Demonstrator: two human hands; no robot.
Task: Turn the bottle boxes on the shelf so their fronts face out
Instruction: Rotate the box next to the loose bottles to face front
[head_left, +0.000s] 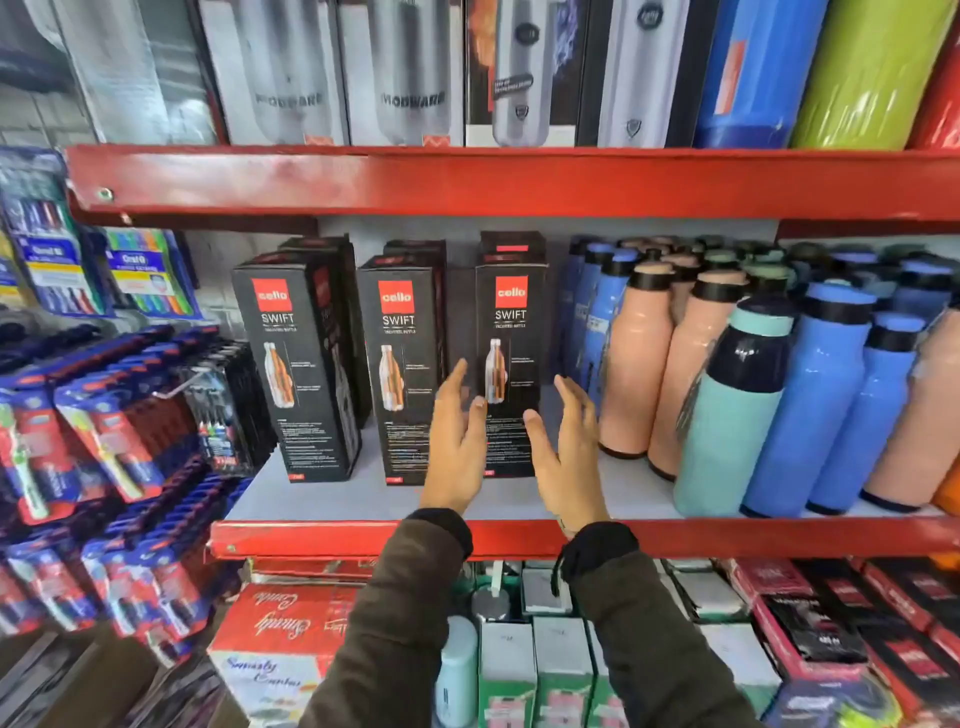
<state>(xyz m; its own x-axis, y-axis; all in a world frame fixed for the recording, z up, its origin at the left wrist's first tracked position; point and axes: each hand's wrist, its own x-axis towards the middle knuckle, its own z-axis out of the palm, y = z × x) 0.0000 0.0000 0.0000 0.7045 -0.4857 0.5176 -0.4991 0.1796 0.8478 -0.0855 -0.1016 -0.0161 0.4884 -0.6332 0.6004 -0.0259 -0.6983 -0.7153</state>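
Three black bottle boxes with red logos stand upright in a front row on the grey shelf board (322, 499), printed fronts facing out: the left box (291, 364), the middle box (402, 358) and the right box (511, 332). More black boxes stand behind each. My left hand (457, 441) and my right hand (566, 447) are both open, fingers spread, held on either side of the right box's lower half. Whether they touch it I cannot tell; neither grips it.
Loose peach bottles (639, 364), a teal bottle (727, 415) and blue bottles (810, 405) crowd the shelf right of the boxes. Toothbrush packs (104, 415) hang at left. A red shelf edge (467, 182) runs above, carrying steel bottle boxes. Boxed goods fill the shelf below.
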